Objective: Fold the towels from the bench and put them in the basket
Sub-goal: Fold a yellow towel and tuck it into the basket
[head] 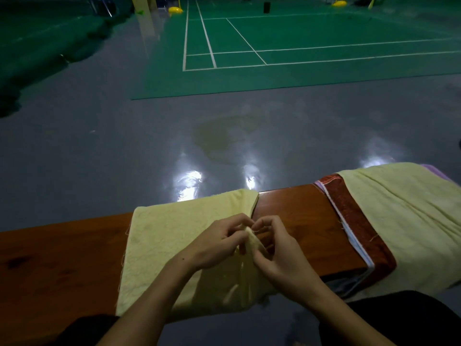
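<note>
Wooden bench [294, 216] cut off at left frame edge, its right end hidden under stacked towels [399, 221], lower towels showing only as thin edges, purple one cut by right edge, far court objects too dim to identify, basket unseen

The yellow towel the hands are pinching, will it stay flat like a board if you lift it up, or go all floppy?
Probably floppy: the yellow towel already drapes over the wooden bench edge and bunches where the left hand and right hand pinch it. It likely feels light, since fingertips alone raise that corner. Its fuzzy surface probably won't slip.
</note>
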Demonstrator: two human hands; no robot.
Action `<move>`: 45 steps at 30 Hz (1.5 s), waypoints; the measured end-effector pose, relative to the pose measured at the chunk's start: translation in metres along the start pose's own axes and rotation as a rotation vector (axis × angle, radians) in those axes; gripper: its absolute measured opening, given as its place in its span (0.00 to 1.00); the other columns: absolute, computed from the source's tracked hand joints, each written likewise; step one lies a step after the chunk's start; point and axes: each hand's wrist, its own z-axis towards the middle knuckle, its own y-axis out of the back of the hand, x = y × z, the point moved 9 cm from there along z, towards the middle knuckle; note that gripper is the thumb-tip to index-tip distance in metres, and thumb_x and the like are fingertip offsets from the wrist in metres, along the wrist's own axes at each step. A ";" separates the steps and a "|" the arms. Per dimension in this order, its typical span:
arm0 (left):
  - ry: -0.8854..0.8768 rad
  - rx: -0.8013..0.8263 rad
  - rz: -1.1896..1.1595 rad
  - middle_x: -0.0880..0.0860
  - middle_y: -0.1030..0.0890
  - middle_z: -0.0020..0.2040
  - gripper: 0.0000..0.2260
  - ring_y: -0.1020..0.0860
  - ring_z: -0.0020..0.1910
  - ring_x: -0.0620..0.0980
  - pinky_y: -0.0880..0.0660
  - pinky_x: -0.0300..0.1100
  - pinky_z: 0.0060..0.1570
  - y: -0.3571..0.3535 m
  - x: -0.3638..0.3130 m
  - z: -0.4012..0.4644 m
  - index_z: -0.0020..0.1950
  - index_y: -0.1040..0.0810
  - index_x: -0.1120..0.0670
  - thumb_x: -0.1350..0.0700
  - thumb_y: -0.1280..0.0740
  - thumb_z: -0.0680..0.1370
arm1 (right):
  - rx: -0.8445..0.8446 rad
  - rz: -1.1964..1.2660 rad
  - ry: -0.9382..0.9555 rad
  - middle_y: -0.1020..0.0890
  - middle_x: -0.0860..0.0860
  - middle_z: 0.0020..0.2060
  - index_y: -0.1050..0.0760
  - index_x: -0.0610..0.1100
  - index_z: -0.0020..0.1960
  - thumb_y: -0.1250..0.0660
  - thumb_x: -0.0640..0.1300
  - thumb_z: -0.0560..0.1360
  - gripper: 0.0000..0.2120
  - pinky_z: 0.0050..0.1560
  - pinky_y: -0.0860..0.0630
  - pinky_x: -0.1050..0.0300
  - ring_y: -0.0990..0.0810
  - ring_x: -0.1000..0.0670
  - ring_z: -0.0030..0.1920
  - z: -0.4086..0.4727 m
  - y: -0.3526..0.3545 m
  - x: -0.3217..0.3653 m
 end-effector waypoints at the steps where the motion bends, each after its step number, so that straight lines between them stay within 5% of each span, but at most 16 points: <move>1: 0.002 -0.006 0.014 0.43 0.17 0.47 0.08 0.18 0.45 0.45 0.21 0.41 0.46 0.003 0.000 -0.001 0.57 0.21 0.41 0.47 0.38 0.82 | 0.015 -0.004 0.009 0.19 0.61 0.56 0.29 0.55 0.64 0.26 0.45 0.79 0.18 0.54 0.16 0.58 0.17 0.56 0.59 -0.001 0.000 0.003; 8: -0.036 -0.096 -0.051 0.52 0.15 0.48 0.07 0.14 0.44 0.53 0.16 0.57 0.47 0.037 -0.008 -0.012 0.50 0.21 0.55 0.53 0.30 0.83 | 0.240 -0.121 -0.086 0.16 0.57 0.53 0.23 0.56 0.63 0.24 0.54 0.77 0.17 0.51 0.15 0.51 0.16 0.53 0.52 -0.018 0.005 -0.016; 12: -0.047 -0.042 -0.025 0.49 0.14 0.49 0.05 0.15 0.43 0.53 0.15 0.52 0.45 0.036 -0.011 -0.016 0.56 0.18 0.52 0.54 0.28 0.81 | 0.244 -0.196 -0.052 0.15 0.57 0.50 0.18 0.53 0.59 0.26 0.50 0.78 0.10 0.53 0.16 0.48 0.16 0.54 0.51 -0.019 0.007 -0.017; 17: -0.029 0.183 0.073 0.42 0.17 0.46 0.26 0.19 0.39 0.47 0.22 0.38 0.40 0.007 -0.006 -0.018 0.73 0.24 0.39 0.62 0.33 0.80 | 0.246 -0.148 -0.042 0.17 0.54 0.49 0.21 0.61 0.66 0.31 0.46 0.81 0.16 0.51 0.16 0.52 0.17 0.51 0.49 -0.017 0.002 -0.013; 23: -0.060 0.098 0.157 0.44 0.17 0.50 0.07 0.19 0.47 0.49 0.19 0.41 0.44 0.021 0.001 -0.015 0.54 0.17 0.45 0.54 0.32 0.79 | 0.331 -0.135 -0.052 0.19 0.57 0.51 0.27 0.68 0.72 0.33 0.43 0.81 0.25 0.51 0.19 0.57 0.19 0.50 0.50 -0.023 -0.004 -0.007; 29: -0.019 -0.037 0.017 0.47 0.17 0.45 0.03 0.16 0.46 0.53 0.16 0.46 0.45 0.047 0.007 -0.021 0.49 0.16 0.49 0.54 0.30 0.77 | 0.422 -0.211 -0.106 0.14 0.56 0.51 0.18 0.54 0.59 0.28 0.54 0.80 0.10 0.52 0.15 0.50 0.15 0.55 0.51 -0.025 0.005 -0.016; 34: -0.007 -0.108 -0.110 0.53 0.18 0.45 0.04 0.17 0.46 0.55 0.14 0.53 0.46 0.059 0.005 -0.028 0.47 0.16 0.52 0.59 0.30 0.75 | 0.298 -0.171 -0.139 0.14 0.56 0.46 0.16 0.53 0.53 0.27 0.49 0.80 0.04 0.44 0.15 0.56 0.15 0.56 0.48 -0.016 0.021 -0.027; 39: -0.012 -0.146 -0.311 0.56 0.19 0.44 0.07 0.17 0.46 0.57 0.16 0.49 0.47 0.064 -0.006 -0.033 0.45 0.15 0.52 0.50 0.27 0.70 | 0.138 -0.161 -0.126 0.13 0.58 0.45 0.13 0.52 0.51 0.24 0.46 0.77 0.04 0.52 0.15 0.53 0.15 0.57 0.49 0.006 0.030 -0.028; 45: -0.054 -0.178 -0.469 0.58 0.21 0.41 0.10 0.20 0.43 0.56 0.19 0.48 0.45 0.076 -0.009 -0.037 0.44 0.18 0.58 0.53 0.29 0.69 | -0.050 -0.107 -0.067 0.13 0.57 0.45 0.14 0.52 0.51 0.24 0.48 0.77 0.04 0.51 0.14 0.51 0.14 0.56 0.48 0.037 0.017 -0.021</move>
